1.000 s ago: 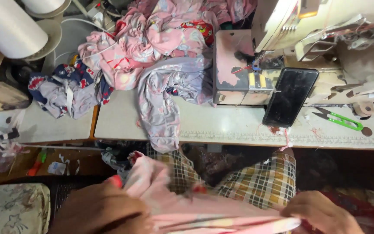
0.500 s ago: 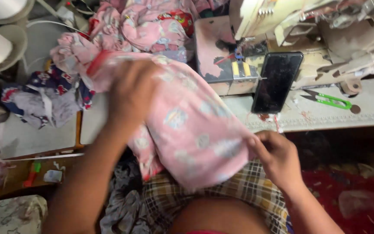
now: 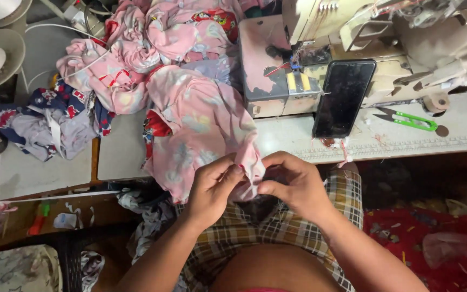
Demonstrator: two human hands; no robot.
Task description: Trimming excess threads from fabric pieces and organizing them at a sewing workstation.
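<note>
Head view, the only one. Both hands are closed in a pinch on the near edge of a pink printed garment [image 3: 201,127]. The left hand [image 3: 212,189] has thumb and fingers curled tight on a fold of the cloth; the right hand [image 3: 293,184] meets it from the other side, fingertips shut on the same fold, so the two hands nearly touch. Nothing else is in either hand.

The garment runs up and away from the hands, spread over the edge of the worktable [image 3: 120,157] and hanging off it toward the lap, above the checked shorts [image 3: 255,232].

Change noted: half a second ago the left hand was raised and spread flat on top of the cloth, with the right hand holding one corner low to the side. Both have since come together at one spot on the hem. Judgement: the coarse spreading and turning of the piece is over, and the work has narrowed to fine handling of a single edge or seam.

Beyond the right hand a black phone [image 3: 344,97] leans upright against the sewing machine [image 3: 320,48]. Further right lie green thread snips [image 3: 406,118]. Beyond the left hand sits a heap of pink garments [image 3: 136,48], with dark blue printed cloth [image 3: 49,116] to its left.
</note>
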